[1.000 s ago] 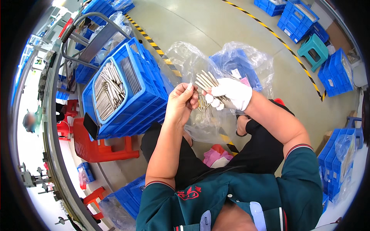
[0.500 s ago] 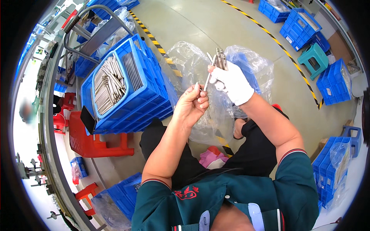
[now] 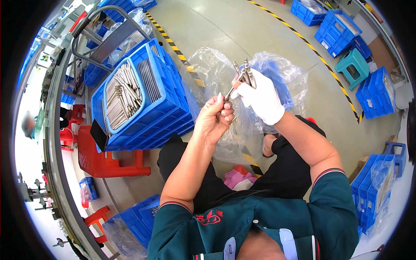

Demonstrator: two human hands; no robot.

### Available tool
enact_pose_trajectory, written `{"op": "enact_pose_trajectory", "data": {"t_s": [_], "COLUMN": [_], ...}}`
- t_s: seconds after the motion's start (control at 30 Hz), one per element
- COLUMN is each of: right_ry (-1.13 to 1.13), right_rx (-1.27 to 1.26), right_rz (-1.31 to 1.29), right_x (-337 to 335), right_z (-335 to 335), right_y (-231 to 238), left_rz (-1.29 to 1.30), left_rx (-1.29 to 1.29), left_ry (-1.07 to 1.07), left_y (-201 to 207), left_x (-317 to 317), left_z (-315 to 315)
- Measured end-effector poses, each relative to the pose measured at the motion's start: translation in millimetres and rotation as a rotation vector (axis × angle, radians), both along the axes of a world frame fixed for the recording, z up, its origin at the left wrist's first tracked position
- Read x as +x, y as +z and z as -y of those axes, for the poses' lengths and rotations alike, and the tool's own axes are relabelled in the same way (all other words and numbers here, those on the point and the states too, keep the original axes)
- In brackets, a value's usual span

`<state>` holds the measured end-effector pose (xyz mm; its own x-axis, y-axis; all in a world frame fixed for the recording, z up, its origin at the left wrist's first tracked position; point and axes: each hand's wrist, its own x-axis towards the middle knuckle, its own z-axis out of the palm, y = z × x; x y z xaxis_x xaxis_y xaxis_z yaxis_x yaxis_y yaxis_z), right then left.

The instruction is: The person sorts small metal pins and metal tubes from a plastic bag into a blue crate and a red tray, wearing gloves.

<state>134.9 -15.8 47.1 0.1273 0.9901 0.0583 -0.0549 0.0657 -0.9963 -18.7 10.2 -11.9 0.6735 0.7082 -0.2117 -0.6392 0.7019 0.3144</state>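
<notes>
My right hand [image 3: 261, 96], in a white glove with a bare fingertip showing, is closed round several metal rods [image 3: 246, 74] whose ends stick up past the fingers. My bare left hand [image 3: 215, 116] pinches the lower end of one slim metal rod [image 3: 229, 92] between thumb and fingers. That rod slants up to the thumb side of the glove, so both hands meet on it. Below the hands, a clear plastic bag [image 3: 225, 145] hangs open with more thin metal pieces [image 3: 232, 128] inside, partly hidden by my left hand.
At left, a blue crate [image 3: 171, 113] bears a tray of loose metal rods [image 3: 123, 97]. A red stool [image 3: 99, 158] and a trolley handle [image 3: 104, 9] stand beside it. A teal stool [image 3: 353, 67] and blue crates [image 3: 375, 93] line the right side. Striped tape [image 3: 303, 37] crosses the floor.
The rods in my gloved hand have tilted and their tips spread apart. My right hand has turned slightly and dipped a little; the left stays nearly in place on its rod.
</notes>
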Motion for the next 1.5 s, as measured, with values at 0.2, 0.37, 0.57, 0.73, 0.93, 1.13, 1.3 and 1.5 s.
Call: {"op": "enact_pose_trajectory", "data": {"t_s": [0.2,0.37,0.57,0.73,0.93,1.13,1.3,1.5], "right_ry": [-0.066,-0.009,-0.004,-0.112,-0.654,-0.351,-0.292,-0.342], "right_rx": [0.026,-0.002,-0.112,-0.109,-0.25,-0.612,-0.727,-0.403], "right_rz": [0.134,-0.106,-0.373,-0.762,0.999,0.986,1.022,0.633], "right_x": [-1,1,22,73,184,137,144,160], "right_z": [4,4,-13,-52,-79,-31,-39,-66], "right_y": [-2,3,-17,-55,-191,-279,-276,-222], "left_rz": [-0.299,-0.209,-0.318,-0.586,-0.497,-0.522,-0.485,-0.438], "left_rx": [0.201,0.211,0.248,0.168,0.219,0.201,0.228,0.272], "left_ry": [0.185,0.151,0.199,0.144,0.109,0.112,0.153,0.143], "left_y": [12,14,14,-12,2,1,3,12], "left_x": [7,2,17,24,33,11,-1,6], "left_z": [8,7,4,2,-2,0,-5,-9]}}
